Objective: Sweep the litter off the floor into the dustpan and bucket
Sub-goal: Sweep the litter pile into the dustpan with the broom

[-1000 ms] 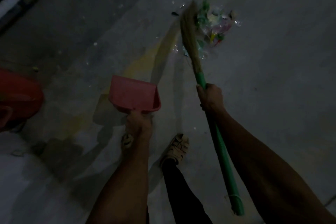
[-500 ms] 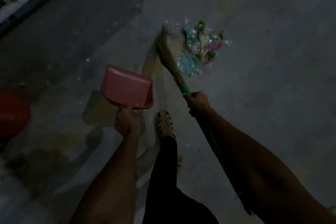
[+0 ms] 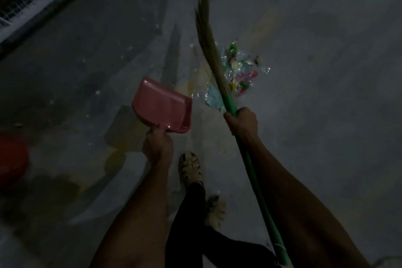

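Pink dustpan (image 3: 162, 110) gripped by left hand (image 3: 157, 146); right hand (image 3: 242, 124) grips broom (image 3: 219, 72) across litter (image 3: 239, 72); red bucket (image 3: 12, 162) far left.

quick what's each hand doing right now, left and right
Left hand: closed around the handle of the dustpan, holding it above the floor.
Right hand: closed around the green handle of the broom.

Bare forearms; black trousers (image 3: 189, 224); beige woven closed-toe sandals (image 3: 189, 167).
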`<state>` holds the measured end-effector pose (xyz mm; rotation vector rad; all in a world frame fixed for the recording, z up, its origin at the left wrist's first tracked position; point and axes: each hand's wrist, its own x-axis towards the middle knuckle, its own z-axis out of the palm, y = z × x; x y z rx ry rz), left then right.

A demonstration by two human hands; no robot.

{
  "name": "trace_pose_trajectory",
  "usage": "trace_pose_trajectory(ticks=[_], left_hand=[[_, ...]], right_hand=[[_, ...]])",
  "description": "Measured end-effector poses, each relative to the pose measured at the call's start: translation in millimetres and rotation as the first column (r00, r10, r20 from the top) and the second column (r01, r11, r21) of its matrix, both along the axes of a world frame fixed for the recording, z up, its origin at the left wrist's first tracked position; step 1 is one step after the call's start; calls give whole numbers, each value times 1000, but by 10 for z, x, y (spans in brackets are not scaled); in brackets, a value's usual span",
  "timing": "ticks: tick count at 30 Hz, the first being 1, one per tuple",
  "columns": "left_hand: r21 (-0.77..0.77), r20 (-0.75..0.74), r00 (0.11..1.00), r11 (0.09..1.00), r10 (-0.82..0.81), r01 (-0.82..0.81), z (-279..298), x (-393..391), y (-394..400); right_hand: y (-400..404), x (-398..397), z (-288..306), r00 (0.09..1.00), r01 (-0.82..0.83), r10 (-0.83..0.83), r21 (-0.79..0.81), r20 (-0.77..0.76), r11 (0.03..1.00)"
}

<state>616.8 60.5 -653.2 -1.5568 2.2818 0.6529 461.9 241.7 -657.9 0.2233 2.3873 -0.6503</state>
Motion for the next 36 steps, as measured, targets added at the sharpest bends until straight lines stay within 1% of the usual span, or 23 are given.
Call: trace_pose_trajectory(ticks=[2,4,8,13,18,21,24,27,31,34,36], left_hand=[[-12,-43,998,999,-45,44,3,-205,19],[-19,-82,994,997,-77,75,-10,-389,83],[16,-84,990,993,-112,114,-101,-611,320],[108,-105,991,989,-85,97,-281,-606,718],[133,-140,986,985,-93,112,-578,-592,1236],[117,-62,991,985,-120,127,-883,-587,1541],[115,-18,998,992,-56,57,-1294,-522,1845],[142,45,997,988,-67,60,-1694,-423,2078],[140,76,996,989,-47,36,-2230,-185,2165],[87,109,987,990,-117,107,-2528,-19,2097],[0,156,980,993,-120,122,-2678,42,1982]], right_hand=[[27,-162,-59,995,92,-91,-40,27,995],[99,-311,-131,992,124,-124,-43,14,991],[375,-578,-320,994,76,-78,-34,-72,997],[868,-814,-507,990,101,-98,26,-105,995],[1484,-1085,-860,992,61,-49,111,-113,992],[1717,-1287,-1170,990,50,-28,160,-136,986],[1906,-1425,-1591,986,66,-35,191,-165,979],[2036,-1486,-2046,982,88,-51,195,-184,977],[2088,-1449,-2591,979,82,-43,188,-201,979],[2053,-1394,-2973,972,94,-55,164,-230,982],[1999,-1344,-3214,967,104,-63,159,-245,982]])
